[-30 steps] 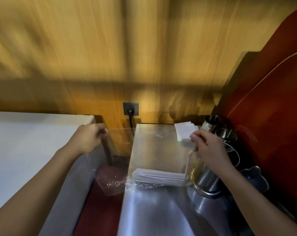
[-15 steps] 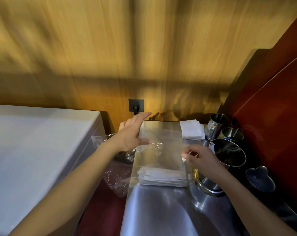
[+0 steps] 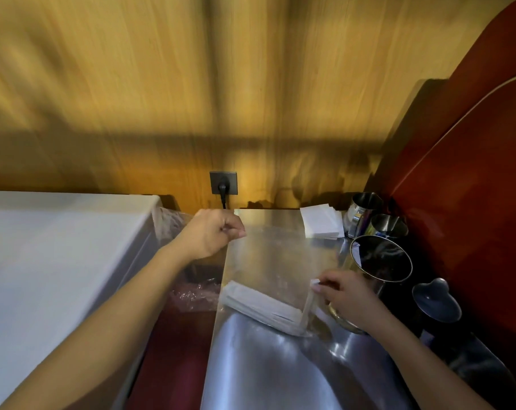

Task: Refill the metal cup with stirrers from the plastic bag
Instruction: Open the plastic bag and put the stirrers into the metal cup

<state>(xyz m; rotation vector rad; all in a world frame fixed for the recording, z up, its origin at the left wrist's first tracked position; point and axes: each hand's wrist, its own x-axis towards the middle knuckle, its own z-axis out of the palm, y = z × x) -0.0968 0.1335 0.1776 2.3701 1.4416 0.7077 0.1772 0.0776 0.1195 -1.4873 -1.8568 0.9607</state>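
Observation:
A clear plastic bag (image 3: pixel 276 261) stands upright on the steel counter (image 3: pixel 268 365), with a stack of white paper-wrapped stirrers (image 3: pixel 259 304) lying at its bottom. My left hand (image 3: pixel 212 232) pinches the bag's upper left corner. My right hand (image 3: pixel 345 297) grips the bag's right edge low down, fingertips on a stirrer that stands upright at that edge. The large metal cup (image 3: pixel 381 261) sits just behind my right hand, its mouth dark and open; its contents are too dark to tell.
Two smaller metal cups (image 3: pixel 366 205) (image 3: pixel 388 226) and a stack of white napkins (image 3: pixel 320 221) stand at the counter's back. A dark heart-shaped scoop (image 3: pixel 435 300) lies right. A red panel (image 3: pixel 472 173) rises on the right, a white appliance (image 3: pixel 58 261) left, a bin with a plastic liner (image 3: pixel 188 291) in the gap.
My left hand went from spread open against the bag to a closed pinch on its top left corner. My right hand stayed on the bag's right edge, lower down.

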